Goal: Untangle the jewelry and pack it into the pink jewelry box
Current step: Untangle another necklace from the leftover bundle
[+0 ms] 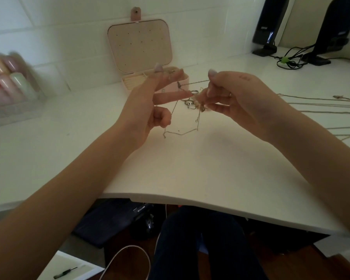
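Thin tangled chain [182,126] with rings and beads strung between both hands, left hand [150,102] pinching it, right hand [230,98] gripping the beaded clump, open pink jewelry box [139,47] just behind, bare white tabletop [190,168] toward the near edge

The only lettering is a small pale brand mark on the front of the black speaker [268,25] at the tabletop's far right corner; it is too blurred to read.

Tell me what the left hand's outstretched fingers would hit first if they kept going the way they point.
Probably the pink jewelry box: the left hand points its fingers up-right, away from the person, and their tips already overlap its open base in the picture. From this single view, depth is uncertain.
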